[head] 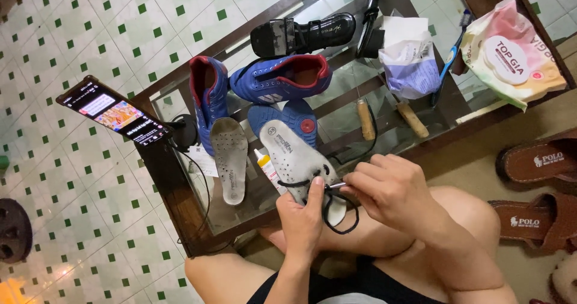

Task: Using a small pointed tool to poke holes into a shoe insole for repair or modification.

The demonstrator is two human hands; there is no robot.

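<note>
Insoles [230,158], glue tube [265,165] and shoes [282,78] crowd the glass table [336,108].

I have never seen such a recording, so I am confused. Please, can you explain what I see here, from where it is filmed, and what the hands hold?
There is one picture, from a camera on the person's head, looking down. No machine: only two bare hands above the knees. The left hand and right hand together hold a thin metal tool and a black cord, in front of a glass table. On the table lie two blue shoes, two insoles, a small glue tube, a black sandal, a phone on a stand, wooden-handled tools, a toothbrush and a wipes packet.
</note>
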